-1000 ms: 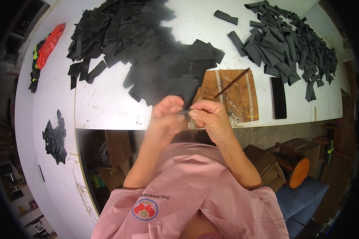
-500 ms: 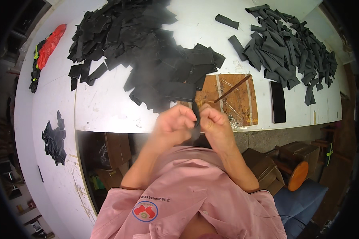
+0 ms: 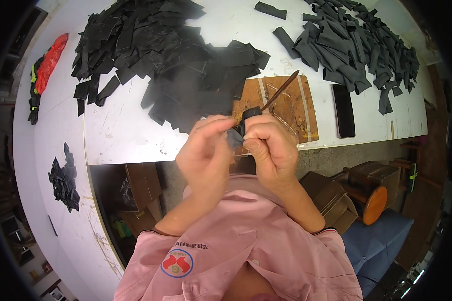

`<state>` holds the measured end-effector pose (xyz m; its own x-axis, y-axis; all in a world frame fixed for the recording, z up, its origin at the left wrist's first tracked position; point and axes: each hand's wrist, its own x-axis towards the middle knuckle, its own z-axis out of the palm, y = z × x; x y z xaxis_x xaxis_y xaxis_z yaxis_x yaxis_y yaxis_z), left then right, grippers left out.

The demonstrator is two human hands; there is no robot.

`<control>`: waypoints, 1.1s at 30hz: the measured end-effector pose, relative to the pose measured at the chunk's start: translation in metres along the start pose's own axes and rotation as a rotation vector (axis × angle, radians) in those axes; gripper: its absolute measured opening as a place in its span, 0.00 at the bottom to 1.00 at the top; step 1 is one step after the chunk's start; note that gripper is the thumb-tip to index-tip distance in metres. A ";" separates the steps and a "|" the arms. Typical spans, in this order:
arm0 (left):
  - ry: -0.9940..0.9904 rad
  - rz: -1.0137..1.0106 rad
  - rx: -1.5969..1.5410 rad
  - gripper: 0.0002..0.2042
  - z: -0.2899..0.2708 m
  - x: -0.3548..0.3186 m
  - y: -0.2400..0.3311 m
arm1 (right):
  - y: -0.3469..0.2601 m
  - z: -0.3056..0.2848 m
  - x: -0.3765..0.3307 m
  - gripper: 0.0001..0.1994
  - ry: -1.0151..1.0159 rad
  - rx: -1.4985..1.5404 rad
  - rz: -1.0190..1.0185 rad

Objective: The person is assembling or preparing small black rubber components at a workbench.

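In front of my chest, over the table's front edge, I hold a small black fabric piece between both hands. My left hand pinches its left side, fingers curled. My right hand grips it from the right, with the thumb pressed toward the index finger. Part of the fabric sticks up folded above the fingers, and the rest is hidden by them. Just beyond the right hand, a thin brown pointed stick slants over a worn wooden board. Left of the board spreads a large pile of flat black fabric pieces.
A heap of dark, tube-like fabric pieces lies at the far right, near a black phone. On the left are a small black scrap pile and a red bag. Cardboard boxes and a round-topped stool stand below the table.
The view has shifted, so the table's things sit higher and slightly left. The fabric between my hands has been turned and now folds up above the right fingers. My left hand has opened out somewhat.
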<state>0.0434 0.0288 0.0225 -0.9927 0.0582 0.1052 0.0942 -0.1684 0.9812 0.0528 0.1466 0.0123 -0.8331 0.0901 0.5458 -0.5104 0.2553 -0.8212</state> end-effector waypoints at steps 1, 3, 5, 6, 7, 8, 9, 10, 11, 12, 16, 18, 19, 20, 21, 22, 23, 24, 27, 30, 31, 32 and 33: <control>0.049 0.022 0.015 0.12 0.003 0.001 0.001 | 0.001 0.000 -0.001 0.03 0.001 0.000 -0.001; 0.050 -0.061 -0.049 0.11 0.001 -0.001 0.000 | 0.004 -0.001 -0.001 0.03 0.005 -0.011 0.006; 0.052 -0.146 -0.115 0.10 -0.001 0.001 0.000 | -0.001 -0.001 -0.003 0.03 0.039 -0.032 0.081; 0.017 -0.239 -0.259 0.10 -0.001 0.005 0.002 | -0.003 -0.001 -0.004 0.03 0.073 -0.052 0.155; -0.020 -0.328 -0.404 0.10 -0.002 0.009 0.003 | -0.003 -0.003 -0.004 0.03 0.075 -0.055 0.149; -0.086 -0.363 -0.460 0.12 -0.004 0.012 0.003 | -0.001 -0.006 -0.005 0.03 0.068 0.015 0.223; -0.093 -0.358 -0.464 0.12 -0.006 0.014 0.003 | -0.001 -0.009 -0.005 0.03 0.062 0.085 0.296; -0.214 -0.467 -0.634 0.12 -0.009 0.017 0.003 | -0.001 -0.011 -0.004 0.04 0.046 0.161 0.308; -0.339 -0.576 -0.803 0.13 -0.011 0.019 0.004 | -0.005 -0.015 -0.002 0.04 0.049 0.156 0.301; -0.446 -0.590 -0.872 0.15 -0.010 0.022 0.010 | -0.011 -0.020 0.002 0.04 0.005 0.244 0.329; -1.039 -0.340 -1.172 0.19 0.002 0.038 0.017 | -0.038 -0.037 0.029 0.05 -0.126 0.332 0.245; -1.027 -0.421 -1.258 0.20 0.014 0.052 0.023 | -0.050 -0.044 0.048 0.06 -0.116 0.346 0.174; -1.003 -0.504 -1.345 0.21 0.019 0.058 0.027 | -0.049 -0.047 0.057 0.06 -0.117 0.345 0.168; -0.981 -0.596 -1.432 0.22 0.025 0.066 0.031 | -0.045 -0.052 0.067 0.07 -0.078 0.375 0.368; -0.952 -0.689 -1.518 0.23 0.030 0.074 0.033 | -0.040 -0.057 0.076 0.08 -0.039 0.405 0.569; -0.917 -0.783 -1.600 0.24 0.034 0.081 0.033 | -0.023 -0.062 0.080 0.08 -0.034 0.404 0.568; -0.716 -0.949 -1.669 0.19 0.036 0.087 0.022 | 0.003 -0.068 0.077 0.09 -0.066 0.478 0.664; -0.637 -1.007 -1.736 0.19 0.038 0.091 -0.002 | 0.025 -0.070 0.068 0.10 -0.094 0.554 0.763; -0.566 -0.996 -1.692 0.18 0.028 0.080 -0.063 | 0.065 -0.059 0.033 0.09 -0.097 0.664 0.852; -0.453 -0.854 -1.308 0.17 0.027 0.072 -0.050 | 0.065 -0.058 0.028 0.09 -0.100 0.537 0.836; -0.339 -0.774 -1.029 0.17 0.029 0.071 -0.038 | 0.067 -0.058 0.030 0.09 -0.090 0.538 0.840; -0.325 -0.581 -0.729 0.16 0.032 0.070 -0.032 | 0.069 -0.059 0.035 0.09 -0.144 0.491 0.760; -0.356 -0.354 -0.337 0.15 0.031 0.071 -0.030 | 0.069 -0.060 0.037 0.09 -0.196 0.442 0.680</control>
<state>-0.0281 0.0684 0.0053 -0.8677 0.4838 -0.1139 -0.3244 -0.3776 0.8673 -0.0008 0.2252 -0.0141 -0.9910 -0.0915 -0.0978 0.1145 -0.1996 -0.9732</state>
